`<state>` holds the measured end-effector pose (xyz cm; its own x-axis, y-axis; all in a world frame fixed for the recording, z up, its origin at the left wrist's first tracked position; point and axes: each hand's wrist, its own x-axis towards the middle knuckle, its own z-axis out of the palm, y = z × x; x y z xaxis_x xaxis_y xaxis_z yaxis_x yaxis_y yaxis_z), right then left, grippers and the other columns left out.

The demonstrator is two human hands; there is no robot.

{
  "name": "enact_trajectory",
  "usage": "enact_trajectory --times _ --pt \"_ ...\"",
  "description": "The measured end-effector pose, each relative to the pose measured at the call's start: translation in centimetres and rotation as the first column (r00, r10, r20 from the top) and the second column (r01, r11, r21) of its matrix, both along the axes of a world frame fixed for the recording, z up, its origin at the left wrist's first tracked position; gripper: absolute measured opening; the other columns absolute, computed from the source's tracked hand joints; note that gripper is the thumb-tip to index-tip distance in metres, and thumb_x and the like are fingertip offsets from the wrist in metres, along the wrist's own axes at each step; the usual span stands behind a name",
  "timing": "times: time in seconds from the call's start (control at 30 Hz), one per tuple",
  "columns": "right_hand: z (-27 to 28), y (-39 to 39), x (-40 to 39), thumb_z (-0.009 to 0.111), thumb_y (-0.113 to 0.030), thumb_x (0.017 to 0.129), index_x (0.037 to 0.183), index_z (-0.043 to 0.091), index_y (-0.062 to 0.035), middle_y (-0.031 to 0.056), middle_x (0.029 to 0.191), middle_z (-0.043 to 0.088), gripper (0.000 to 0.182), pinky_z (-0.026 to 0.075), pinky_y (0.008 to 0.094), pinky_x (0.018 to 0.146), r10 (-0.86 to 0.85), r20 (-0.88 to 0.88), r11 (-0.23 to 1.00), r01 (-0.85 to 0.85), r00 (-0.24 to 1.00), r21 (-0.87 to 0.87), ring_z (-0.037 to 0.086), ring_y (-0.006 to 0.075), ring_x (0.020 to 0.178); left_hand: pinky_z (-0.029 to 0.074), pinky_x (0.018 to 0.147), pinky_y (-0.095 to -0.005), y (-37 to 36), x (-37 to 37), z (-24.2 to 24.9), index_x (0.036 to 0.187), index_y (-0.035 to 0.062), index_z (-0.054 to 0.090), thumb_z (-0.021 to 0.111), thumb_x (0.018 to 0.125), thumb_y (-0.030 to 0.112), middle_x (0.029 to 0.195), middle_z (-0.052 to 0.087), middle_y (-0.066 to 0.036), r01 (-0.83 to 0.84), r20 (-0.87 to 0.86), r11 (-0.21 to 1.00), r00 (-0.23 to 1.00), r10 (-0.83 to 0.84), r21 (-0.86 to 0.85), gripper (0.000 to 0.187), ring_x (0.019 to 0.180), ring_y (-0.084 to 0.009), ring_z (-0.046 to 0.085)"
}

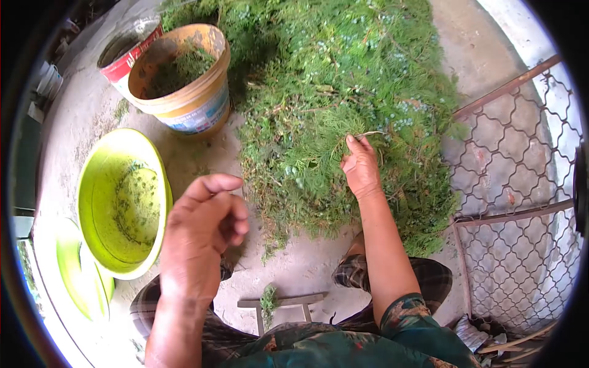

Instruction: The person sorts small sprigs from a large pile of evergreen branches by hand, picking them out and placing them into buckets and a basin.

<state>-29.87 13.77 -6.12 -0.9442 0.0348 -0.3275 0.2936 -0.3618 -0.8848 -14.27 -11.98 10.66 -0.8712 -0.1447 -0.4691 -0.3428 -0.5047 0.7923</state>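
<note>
My right hand [361, 167] is over a large heap of green conifer branches [392, 67]. Thumb and fingers pinch the bare woody stem of a conifer sprig [334, 138], whose feathery foliage spreads to the left of the hand. Closer to the camera, my left hand [205, 224] is raised between the lime-green basin [126, 202] and the heap. Its fingers are loosely curled and partly apart, and I see nothing in them. Small pale blue-green cones or berries dot the heap.
An orange-yellow bucket [215, 101] with some greenery inside stands beside a red and white bucket [113, 70]. Another lime-green basin [80, 270] lies at the left. A low stool [294, 300] is between my legs. Wire-mesh panels [515, 147] stand on the right.
</note>
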Motion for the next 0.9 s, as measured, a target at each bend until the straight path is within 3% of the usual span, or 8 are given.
enact_trajectory --times 0.1,0.17,0.33,0.5,0.6,0.73,0.8,0.9 --pt "5.2 -1.1 0.0 0.070 -0.023 0.084 0.095 0.060 -0.0181 -0.0074 0.090 0.056 0.015 0.039 0.0299 0.063 0.069 -0.068 0.994 -0.074 0.995 -0.085 0.048 0.0116 0.070 0.045 0.076 -0.0257 1.1 -0.5 -1.9 0.110 0.0018 0.055 0.056 0.089 0.010 0.090 0.061 -0.007 0.055 -0.068 0.980 0.995 -0.069 -0.189 0.023 0.081 -0.0130 0.057" --pt "8.8 -1.9 0.8 0.069 -0.023 0.084 0.095 0.060 -0.0180 -0.0075 0.091 0.057 0.015 0.038 0.0298 0.064 0.088 -0.075 0.991 -0.095 0.993 -0.089 0.048 0.0117 0.072 0.042 0.093 -0.0349 1.9 -0.8 -3.0 0.119 -0.0014 0.052 0.065 0.084 0.014 0.107 0.060 -0.013 0.029 -0.274 0.783 0.928 -0.252 -0.622 0.040 0.098 -0.0206 0.057" --pt "14.1 -2.7 3.2 0.069 -0.022 0.086 0.096 0.059 -0.0155 -0.0067 0.089 0.057 0.015 0.038 0.0307 0.064 0.101 -0.046 0.992 -0.104 0.994 -0.069 0.050 0.0108 0.074 0.045 0.092 -0.0376 3.7 -1.6 -3.3 0.123 -0.0029 0.048 0.074 0.077 0.021 0.115 0.058 -0.022 0.087 -0.177 0.645 0.926 -0.333 -0.759 0.058 0.105 -0.0255 0.059" --pt "14.7 -2.9 5.0 0.067 -0.022 0.087 0.094 0.058 -0.0149 -0.0073 0.086 0.055 0.014 0.036 0.0249 0.060 0.025 -0.089 0.996 -0.033 0.996 -0.085 0.046 0.0079 0.067 0.050 0.060 -0.0274 4.8 -2.6 -3.9 0.113 -0.0038 0.051 0.072 0.080 0.017 0.077 0.064 -0.009 0.101 -0.106 0.815 0.975 -0.195 -0.570 0.044 0.067 -0.0137 0.060" --pt "14.5 -3.0 5.2 0.065 -0.018 0.089 0.096 0.059 -0.0136 -0.0064 0.088 0.058 0.010 0.039 0.0240 0.065 -0.018 -0.127 0.992 0.001 0.992 -0.130 0.050 0.0067 0.074 0.046 0.054 -0.0241 5.4 -2.8 -5.2 0.107 -0.0048 0.054 0.069 0.082 0.011 0.070 0.062 -0.005 0.050 -0.156 0.774 0.969 -0.190 -0.631 0.033 0.061 -0.0089 0.055" --pt "14.5 -2.2 4.5 0.064 -0.013 0.089 0.096 0.061 -0.0121 -0.0056 0.089 0.060 0.008 0.040 0.0242 0.068 -0.051 -0.174 0.996 0.037 0.983 -0.083 0.052 0.0045 0.082 0.048 0.055 -0.0221 6.1 -2.9 -4.4 0.102 -0.0049 0.057 0.067 0.083 0.008 0.074 0.063 -0.005 0.135 -0.136 0.890 0.967 -0.213 -0.436 0.025 0.065 -0.0085 0.059" --pt "14.2 -2.1 3.9 0.065 -0.014 0.088 0.097 0.061 -0.0114 -0.0043 0.090 0.062 0.010 0.040 0.0219 0.073 -0.083 -0.194 0.991 0.061 0.977 -0.118 0.053 0.0045 0.085 0.053 0.060 -0.0226 6.1 -3.0 -3.9 0.100 -0.0037 0.059 0.065 0.083 0.005 0.079 0.065 -0.007 0.168 -0.131 0.980 0.975 -0.181 -0.104 0.019 0.069 -0.0108 0.063" --pt "15.1 -1.6 2.7 0.068 -0.019 0.086 0.101 0.062 -0.0082 0.0022 0.104 0.062 0.020 0.029 0.0295 0.101 -0.230 -0.184 0.973 0.225 0.956 -0.048 0.050 0.0114 0.105 0.056 0.062 -0.0271 5.6 -2.7 -3.3 0.094 -0.0010 0.062 0.062 0.084 0.002 0.082 0.066 -0.008 0.125 -0.017 0.990 0.992 -0.124 0.069 0.011 0.070 -0.0159 0.065"
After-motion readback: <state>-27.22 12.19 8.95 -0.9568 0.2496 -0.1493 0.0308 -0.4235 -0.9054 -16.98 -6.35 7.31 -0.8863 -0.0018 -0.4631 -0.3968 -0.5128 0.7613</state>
